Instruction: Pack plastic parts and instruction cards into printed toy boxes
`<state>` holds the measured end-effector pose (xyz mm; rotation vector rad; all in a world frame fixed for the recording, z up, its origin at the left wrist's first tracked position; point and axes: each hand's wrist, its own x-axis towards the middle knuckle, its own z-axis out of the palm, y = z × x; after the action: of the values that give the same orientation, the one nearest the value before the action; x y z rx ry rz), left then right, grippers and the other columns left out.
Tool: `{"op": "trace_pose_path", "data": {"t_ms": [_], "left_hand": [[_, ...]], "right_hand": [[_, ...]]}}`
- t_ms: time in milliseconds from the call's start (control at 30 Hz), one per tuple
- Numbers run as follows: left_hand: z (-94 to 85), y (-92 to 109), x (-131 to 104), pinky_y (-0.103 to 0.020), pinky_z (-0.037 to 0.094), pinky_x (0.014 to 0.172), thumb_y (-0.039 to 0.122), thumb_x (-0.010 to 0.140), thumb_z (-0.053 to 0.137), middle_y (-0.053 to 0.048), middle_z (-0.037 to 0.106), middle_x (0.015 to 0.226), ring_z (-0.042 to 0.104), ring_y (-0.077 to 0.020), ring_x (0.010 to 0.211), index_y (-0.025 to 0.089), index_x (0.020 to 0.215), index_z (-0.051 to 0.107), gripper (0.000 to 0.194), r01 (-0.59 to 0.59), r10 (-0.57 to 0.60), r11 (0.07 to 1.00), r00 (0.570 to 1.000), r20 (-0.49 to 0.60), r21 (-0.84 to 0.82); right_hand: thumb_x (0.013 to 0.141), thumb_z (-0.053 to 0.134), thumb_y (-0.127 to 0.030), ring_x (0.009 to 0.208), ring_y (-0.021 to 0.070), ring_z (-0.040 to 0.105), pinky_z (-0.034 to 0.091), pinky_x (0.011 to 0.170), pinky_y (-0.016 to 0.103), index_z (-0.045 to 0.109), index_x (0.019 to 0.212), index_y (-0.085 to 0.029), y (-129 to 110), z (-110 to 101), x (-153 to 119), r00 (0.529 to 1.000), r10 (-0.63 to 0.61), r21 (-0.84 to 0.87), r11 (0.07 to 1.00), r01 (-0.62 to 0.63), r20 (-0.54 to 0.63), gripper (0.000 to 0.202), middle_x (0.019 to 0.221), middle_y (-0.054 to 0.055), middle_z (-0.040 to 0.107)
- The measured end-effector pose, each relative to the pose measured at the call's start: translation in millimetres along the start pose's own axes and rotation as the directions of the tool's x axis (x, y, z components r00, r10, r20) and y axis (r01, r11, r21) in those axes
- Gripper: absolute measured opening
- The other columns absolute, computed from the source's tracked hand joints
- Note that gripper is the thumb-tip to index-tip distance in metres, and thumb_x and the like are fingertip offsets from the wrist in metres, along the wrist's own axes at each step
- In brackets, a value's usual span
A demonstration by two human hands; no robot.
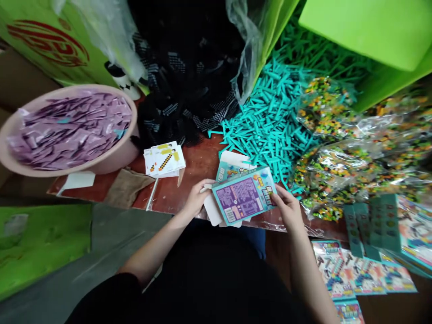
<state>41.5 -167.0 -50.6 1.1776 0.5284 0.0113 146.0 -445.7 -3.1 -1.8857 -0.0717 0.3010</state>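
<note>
A teal and purple cardboard box is held between my two hands above the table's front edge, its printed back with a barcode facing up. My left hand pinches its left end, by a white flap. Around the right end, the fingers of my right hand are closed. Beneath it lies another teal box with a white flap, partly covered. To the left on the table sits a small pile of white printed cards.
A pink tub of purple sachets stands left. Black printed pieces fill the back middle, beside a heap of turquoise plastic pieces. Bags of orange-green bits lie right. Printed boxes are at lower right.
</note>
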Motion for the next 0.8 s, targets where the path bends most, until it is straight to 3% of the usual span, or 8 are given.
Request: {"op": "trace_pose_path", "data": {"t_ms": [67,167,267,400,533,633,733,800], "left_hand": [[-3.8,8.3,2.3,-0.026,0.05,0.077,0.022,0.072,0.066,-0.002,0.074,0.097,0.067,-0.018,0.087,0.017,0.104,0.07,0.033,0.001,-0.009,0.995,0.997,0.075,0.102],[-6.2,17.4,0.8,-0.029,0.051,0.083,0.02,0.072,0.063,-0.004,0.075,0.099,0.068,-0.0198,0.092,0.017,0.098,0.073,0.028,-0.038,-0.004,0.969,0.986,0.165,0.246],[-7.8,15.8,-6.4,-0.032,0.052,0.088,0.019,0.074,0.061,-0.004,0.075,0.097,0.068,-0.0202,0.092,0.017,0.091,0.074,0.022,-0.061,0.014,0.948,0.989,0.151,0.313],[-17.5,10.5,-17.0,-0.033,0.052,0.089,0.019,0.076,0.06,-0.004,0.076,0.094,0.069,-0.0213,0.093,0.017,0.088,0.075,0.019,-0.023,-0.019,0.936,0.993,0.117,0.352],[-25.1,20.8,-22.6,-0.034,0.052,0.094,0.018,0.074,0.064,-0.005,0.075,0.106,0.068,-0.023,0.104,0.019,0.098,0.075,0.026,-0.045,-0.004,0.949,0.988,0.154,0.312],[-20.2,31.9,-21.8,-0.033,0.055,0.088,0.022,0.067,0.078,-0.009,0.073,0.115,0.068,-0.0248,0.104,0.019,0.119,0.069,0.053,0.087,-0.104,0.994,0.95,0.294,0.07],[-6.7,43.5,-3.5,-0.034,0.058,0.075,0.032,0.061,0.088,-0.012,0.075,0.093,0.071,-0.0229,0.082,0.012,0.102,0.069,0.049,0.313,-0.234,0.942,0.874,0.426,-0.125],[4.3,55.5,23.6,-0.032,0.058,0.069,0.034,0.067,0.087,-0.01,0.073,0.084,0.07,-0.019,0.071,0.011,0.091,0.067,0.039,0.331,-0.237,0.929,0.877,0.418,-0.167]], "right_hand": [[0.082,0.074,-0.053,0.112,0.0277,0.069,0.058,0.096,0.044,0.054,0.147,-0.025,-16.7,-9.5,-2.5,0.975,0.013,-0.034,0.999,-0.006,0.224,0.074,0.127,0.009,0.071],[0.087,0.068,-0.057,0.118,0.0281,0.066,0.057,0.097,0.044,0.036,0.158,-0.03,-35.0,-5.3,-2.8,0.945,-0.033,0.003,0.999,0.033,0.326,0.082,0.137,0.009,0.065],[0.089,0.064,-0.059,0.126,0.0299,0.062,0.052,0.104,0.047,0.037,0.157,-0.03,-33.8,16.1,-7.8,0.945,-0.054,0.004,0.998,0.055,0.322,0.079,0.14,0.01,0.062],[0.086,0.067,-0.059,0.125,0.0298,0.06,0.049,0.106,0.047,0.039,0.156,-0.029,-13.2,41.0,-21.6,0.966,-0.024,-0.084,0.995,0.047,0.258,0.081,0.137,0.011,0.064],[0.081,0.071,-0.056,0.103,0.0266,0.067,0.055,0.088,0.039,0.053,0.146,-0.024,2.7,32.9,-19.1,0.966,0.067,-0.091,0.995,-0.045,0.25,0.075,0.121,0.01,0.07],[0.077,0.071,-0.056,0.08,0.022,0.066,0.053,0.071,0.032,0.068,0.123,-0.017,11.6,13.3,-6.4,0.999,0.049,-0.035,0.998,-0.048,0.021,0.06,0.102,0.009,0.073],[0.085,0.06,-0.058,0.071,0.0196,0.064,0.052,0.065,0.031,0.067,0.109,-0.016,21.7,8.7,-7.2,0.953,-0.018,0.089,0.995,0.048,-0.303,0.048,0.089,0.007,0.07],[0.091,0.053,-0.057,0.064,0.0193,0.064,0.053,0.061,0.032,0.065,0.103,-0.019,27.6,16.4,-21.9,0.958,0.008,0.145,0.989,0.035,-0.288,0.042,0.079,0.004,0.068]]}}
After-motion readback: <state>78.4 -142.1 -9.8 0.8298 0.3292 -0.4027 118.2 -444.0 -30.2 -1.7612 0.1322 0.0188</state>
